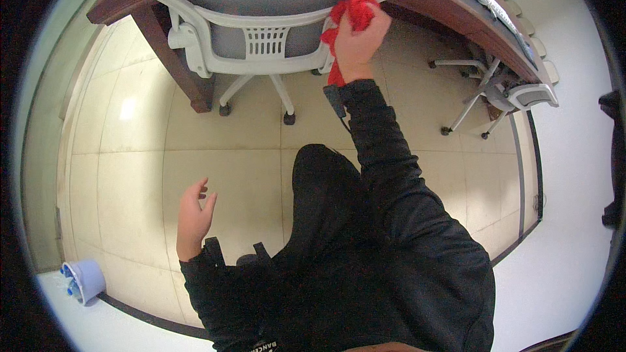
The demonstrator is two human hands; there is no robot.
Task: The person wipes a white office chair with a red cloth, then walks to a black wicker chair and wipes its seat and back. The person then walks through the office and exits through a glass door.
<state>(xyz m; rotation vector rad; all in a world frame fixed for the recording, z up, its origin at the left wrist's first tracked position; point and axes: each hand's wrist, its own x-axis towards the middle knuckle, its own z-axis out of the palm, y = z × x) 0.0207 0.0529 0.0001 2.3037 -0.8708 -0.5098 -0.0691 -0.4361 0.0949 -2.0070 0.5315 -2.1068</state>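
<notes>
My right hand (362,42) is closed around a bunched red cloth (353,13), pressing it against the right side of the white frame of an office chair (261,62). A loose end of the cloth hangs below my wrist. The chair has a grey mesh back and a slotted white panel, and its back faces me. My left hand (197,214) hangs in the air at the lower left, above the floor, fingers apart and slightly curled, with nothing in it. The chair's far side and seat are mostly hidden.
A dark wooden table leg (173,58) stands left of the chair. On the right, a curved brown table (476,16) carries papers, with a second white chair (521,96) beside it. A pale bucket (91,279) holding bottles sits at lower left, near the wall.
</notes>
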